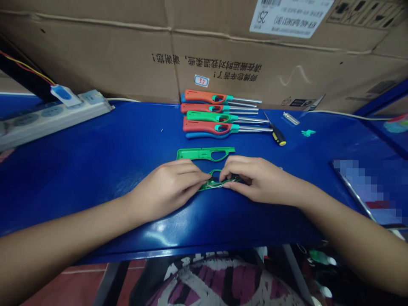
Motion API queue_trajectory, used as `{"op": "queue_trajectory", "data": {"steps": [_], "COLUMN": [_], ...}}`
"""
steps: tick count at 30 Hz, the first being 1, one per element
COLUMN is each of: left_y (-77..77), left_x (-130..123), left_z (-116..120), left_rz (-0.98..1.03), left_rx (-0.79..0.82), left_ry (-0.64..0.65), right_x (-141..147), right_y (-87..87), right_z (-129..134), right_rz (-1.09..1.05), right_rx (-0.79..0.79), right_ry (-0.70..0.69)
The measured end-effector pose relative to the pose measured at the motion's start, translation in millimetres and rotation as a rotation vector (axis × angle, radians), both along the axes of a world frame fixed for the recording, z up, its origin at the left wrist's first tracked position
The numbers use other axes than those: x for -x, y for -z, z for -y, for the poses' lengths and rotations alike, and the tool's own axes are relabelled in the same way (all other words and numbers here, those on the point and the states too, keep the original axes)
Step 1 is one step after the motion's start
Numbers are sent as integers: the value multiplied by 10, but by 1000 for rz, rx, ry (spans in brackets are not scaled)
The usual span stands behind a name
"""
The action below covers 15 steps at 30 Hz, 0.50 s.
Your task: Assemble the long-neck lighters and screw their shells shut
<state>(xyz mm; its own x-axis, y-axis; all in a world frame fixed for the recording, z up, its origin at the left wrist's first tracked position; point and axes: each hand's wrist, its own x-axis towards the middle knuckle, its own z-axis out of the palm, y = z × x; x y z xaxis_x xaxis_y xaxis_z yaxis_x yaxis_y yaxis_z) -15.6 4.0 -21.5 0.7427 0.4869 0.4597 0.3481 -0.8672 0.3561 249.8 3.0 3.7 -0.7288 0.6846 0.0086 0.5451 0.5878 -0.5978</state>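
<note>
An opened green lighter half-shell (pixel 216 184) lies at the front of the blue table, with a thin pale wire or tube and a small dark part inside it. My left hand (pixel 170 185) has its fingers pinched together over the shell's left part. From the other side my right hand (pixel 255 176) grips the right part with thumb and bent fingers. Both hands hide the ends of the shell, so what exactly the fingertips pinch is hard to see. Just beyond the hands rests the other green half-shell (pixel 194 154), with its hollow side showing.
Several long-nosed lighters (pixel 207 126) lie stacked behind. To their right are a screwdriver (pixel 278 135), a small metal tube (pixel 291 118) and a teal plastic piece (pixel 307 133). A power strip (pixel 51 117) sits left, a tablet-like device (pixel 366 191) right. A cardboard box (pixel 121 55) walls the back.
</note>
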Motion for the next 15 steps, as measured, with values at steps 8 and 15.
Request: {"op": "queue_trajectory", "data": {"steps": [8, 15], "left_y": [-26, -37], "left_x": [24, 19], "left_z": [18, 28], "left_rz": [-7, 2], "left_rx": [-2, -4], "left_ry": [-8, -23], "right_x": [12, 8], "right_y": [81, 86], "right_z": [-38, -78], "right_rz": [-106, -219], "right_rx": [33, 302], "right_ry": [3, 179]}}
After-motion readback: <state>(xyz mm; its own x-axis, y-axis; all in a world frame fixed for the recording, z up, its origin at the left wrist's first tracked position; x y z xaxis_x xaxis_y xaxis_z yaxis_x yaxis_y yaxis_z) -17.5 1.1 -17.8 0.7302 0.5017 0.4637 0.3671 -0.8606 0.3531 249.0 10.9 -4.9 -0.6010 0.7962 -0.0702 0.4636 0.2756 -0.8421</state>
